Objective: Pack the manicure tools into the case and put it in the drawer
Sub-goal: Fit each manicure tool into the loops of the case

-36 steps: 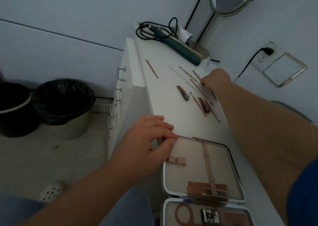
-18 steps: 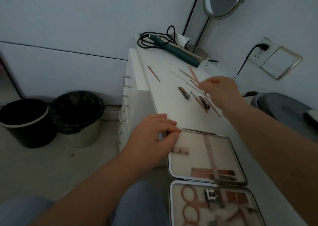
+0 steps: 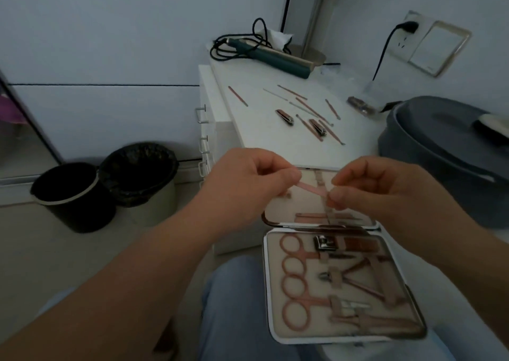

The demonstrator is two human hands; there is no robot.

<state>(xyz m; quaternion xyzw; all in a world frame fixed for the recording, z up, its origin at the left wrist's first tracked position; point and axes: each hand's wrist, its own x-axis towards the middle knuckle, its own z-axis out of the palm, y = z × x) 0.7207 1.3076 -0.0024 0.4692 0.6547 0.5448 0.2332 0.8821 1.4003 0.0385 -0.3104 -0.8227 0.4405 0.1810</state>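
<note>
I see both hands raised over open case (image 3: 344,333), which rests on lap against front edge of white dresser (image 3: 275,140). Left hand (image 3: 242,187) pinches one end of thin pink tool (image 3: 314,189), right hand (image 3: 385,192) pinches other end. Scissors (image 3: 296,281) strapped in near half. Loose tools (image 3: 314,118) lie scattered farther back on dresser top. Two bins (image 3: 110,184) on floor left.

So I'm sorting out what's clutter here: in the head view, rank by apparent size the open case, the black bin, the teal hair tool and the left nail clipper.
1. open case, nearest the camera
2. black bin
3. teal hair tool, farther off
4. left nail clipper
</note>
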